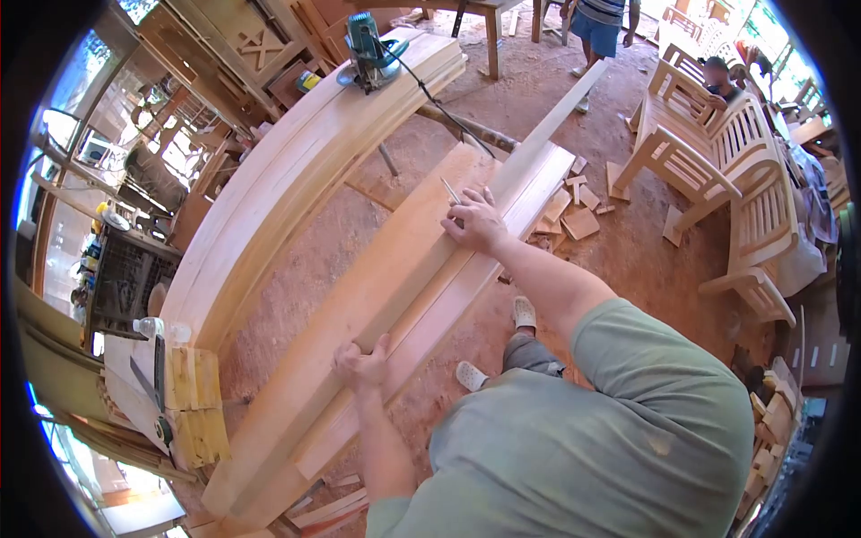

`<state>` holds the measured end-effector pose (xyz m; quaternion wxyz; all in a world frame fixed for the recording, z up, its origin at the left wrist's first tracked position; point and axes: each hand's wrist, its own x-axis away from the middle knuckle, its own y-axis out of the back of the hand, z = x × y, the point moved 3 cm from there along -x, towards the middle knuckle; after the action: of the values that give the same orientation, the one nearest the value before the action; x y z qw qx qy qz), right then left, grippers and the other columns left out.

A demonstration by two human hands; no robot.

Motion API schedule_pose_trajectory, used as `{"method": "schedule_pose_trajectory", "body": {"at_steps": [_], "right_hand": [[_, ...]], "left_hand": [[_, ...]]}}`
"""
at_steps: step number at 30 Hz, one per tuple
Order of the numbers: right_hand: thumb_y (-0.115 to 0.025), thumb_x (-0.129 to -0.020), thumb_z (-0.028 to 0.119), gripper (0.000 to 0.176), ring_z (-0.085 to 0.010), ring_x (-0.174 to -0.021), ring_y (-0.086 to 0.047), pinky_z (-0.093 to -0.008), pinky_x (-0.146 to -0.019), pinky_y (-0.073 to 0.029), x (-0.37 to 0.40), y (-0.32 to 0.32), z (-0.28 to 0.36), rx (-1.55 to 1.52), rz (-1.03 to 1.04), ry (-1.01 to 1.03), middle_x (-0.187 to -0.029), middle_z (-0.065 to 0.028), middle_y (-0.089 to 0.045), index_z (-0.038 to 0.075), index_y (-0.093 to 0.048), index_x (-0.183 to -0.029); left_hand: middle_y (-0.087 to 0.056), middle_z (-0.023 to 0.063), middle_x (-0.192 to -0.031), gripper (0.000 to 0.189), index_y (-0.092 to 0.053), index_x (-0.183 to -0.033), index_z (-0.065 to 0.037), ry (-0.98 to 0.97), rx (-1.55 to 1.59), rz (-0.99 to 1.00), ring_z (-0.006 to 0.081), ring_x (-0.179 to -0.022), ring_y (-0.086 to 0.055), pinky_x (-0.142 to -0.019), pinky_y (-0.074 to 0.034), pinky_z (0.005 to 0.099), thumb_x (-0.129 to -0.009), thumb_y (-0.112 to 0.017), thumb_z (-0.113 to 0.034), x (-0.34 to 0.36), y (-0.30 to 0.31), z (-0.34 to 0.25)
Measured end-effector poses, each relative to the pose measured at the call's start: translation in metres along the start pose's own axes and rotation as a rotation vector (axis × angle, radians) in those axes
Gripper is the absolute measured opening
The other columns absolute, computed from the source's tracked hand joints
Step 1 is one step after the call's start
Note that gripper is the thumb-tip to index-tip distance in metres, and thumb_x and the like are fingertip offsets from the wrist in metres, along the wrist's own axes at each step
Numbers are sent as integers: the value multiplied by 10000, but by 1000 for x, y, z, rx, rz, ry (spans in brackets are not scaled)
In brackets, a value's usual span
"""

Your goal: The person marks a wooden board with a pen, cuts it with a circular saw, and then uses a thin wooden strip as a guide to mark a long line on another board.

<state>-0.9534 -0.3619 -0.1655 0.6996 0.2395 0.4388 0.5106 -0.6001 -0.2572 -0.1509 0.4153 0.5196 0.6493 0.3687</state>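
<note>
My left hand (363,363) grips the near end of a long narrow wooden strip (538,143), fingers curled over its edge. The strip lies along a wide pale plank (359,287) and a second board (466,278) beside it, and runs away toward the upper right. My right hand (473,222) rests further up on the strip and pinches a thin pencil-like stick (450,190), whose tip points at the plank's surface. My shoes (525,312) stand on the dirt floor under the boards.
A teal circular saw (369,52) with its cord sits on a stack of curved boards (287,179) at the left. Wooden chairs (717,161) stand at the right, offcuts (574,211) litter the floor. One person stands at the top (599,22), another sits near the chairs (717,76).
</note>
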Motion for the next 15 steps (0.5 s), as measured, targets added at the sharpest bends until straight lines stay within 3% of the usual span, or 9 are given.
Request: {"method": "schedule_pose_trajectory", "body": {"at_steps": [6, 10, 13, 15], "right_hand": [[-658, -885, 345, 238, -283, -1237, -531, -583, -1154, -235, -4, 3, 2, 53, 97, -11, -1026, -60, -701, 126, -747, -907], [-667, -876, 350, 238, -275, -1221, -542, -568, -1153, -230, -3, 5, 3, 11, 106, 14, -1009, -56, -701, 125, -740, -896], [-672, -871, 355, 232, -272, -1186, -558, -550, -1134, -246, -5, 6, 2, -13, 161, 112, -984, -57, -700, 134, -735, -894], [-658, -868, 418, 285, -276, -1193, -546, -603, -1133, -224, -3, 5, 4, -17, 141, 134, -981, -62, -699, 145, -735, -896]], "left_hand": [[-701, 161, -903, 592, -708, -826, 22, -204, 47, -140, 365, -912, -639, -886, -462, 472, -634, -851, -521, 2, -3, 17], [-688, 159, -869, 646, -692, -767, 20, 81, -128, 88, 363, -893, -639, -874, -471, 466, -604, -847, -586, 6, 21, 51], [-676, 156, -850, 676, -671, -711, 15, 0, -131, 2, 363, -881, -636, -854, -479, 463, -574, -846, -623, 10, 20, 58], [-664, 147, -821, 687, -657, -678, 4, -166, -99, -224, 354, -844, -630, -804, -489, 457, -569, -831, -651, 14, 20, 57]]}}
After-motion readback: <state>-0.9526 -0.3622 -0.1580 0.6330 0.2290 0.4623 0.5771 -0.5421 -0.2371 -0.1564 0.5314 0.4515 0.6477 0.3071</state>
